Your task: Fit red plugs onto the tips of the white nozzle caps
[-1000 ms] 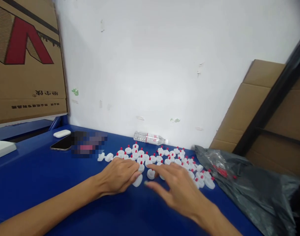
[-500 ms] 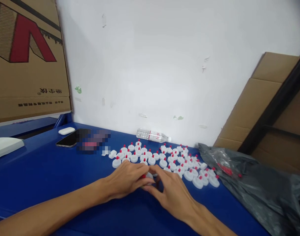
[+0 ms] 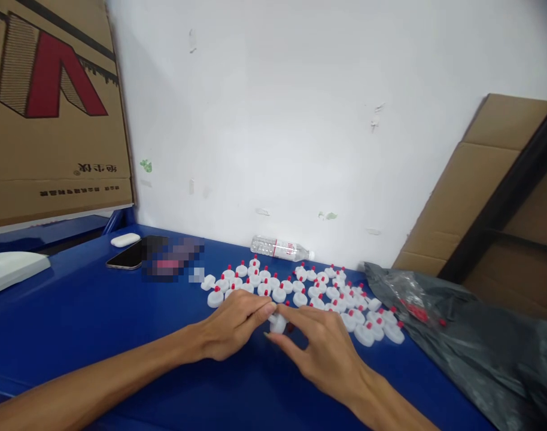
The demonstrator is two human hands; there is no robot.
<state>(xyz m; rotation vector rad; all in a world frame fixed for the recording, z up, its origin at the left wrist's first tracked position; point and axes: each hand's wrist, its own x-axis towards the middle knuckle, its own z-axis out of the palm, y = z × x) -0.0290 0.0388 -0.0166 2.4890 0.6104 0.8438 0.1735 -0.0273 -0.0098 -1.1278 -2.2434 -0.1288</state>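
Observation:
Close together above the table's front half, both my hands meet around one white plastic nozzle cap (image 3: 277, 324). My left hand (image 3: 236, 324) is closed, its thumb and fingers pinching the cap from the left. From the other side my right hand (image 3: 322, 344) curls its fingers against the cap, with the thumb below it. Part of the cap is hidden by my fingers. A small dark red bit (image 3: 290, 327) shows behind my right fingers. Just beyond stand many white caps with red tips (image 3: 279, 293), spread across the blue table (image 3: 98, 311).
A clear bottle (image 3: 280, 248) lies against the wall. To the right, a clear bag with red tips (image 3: 415, 308) rests on dark plastic sheeting (image 3: 471, 341). A phone (image 3: 130, 254), a white case (image 3: 125, 240) and a white device (image 3: 15, 269) are at left.
The cap between my hands has turned, so its white underside shows more and its red tip is out of sight. My right thumb has moved slightly away from the left fingers.

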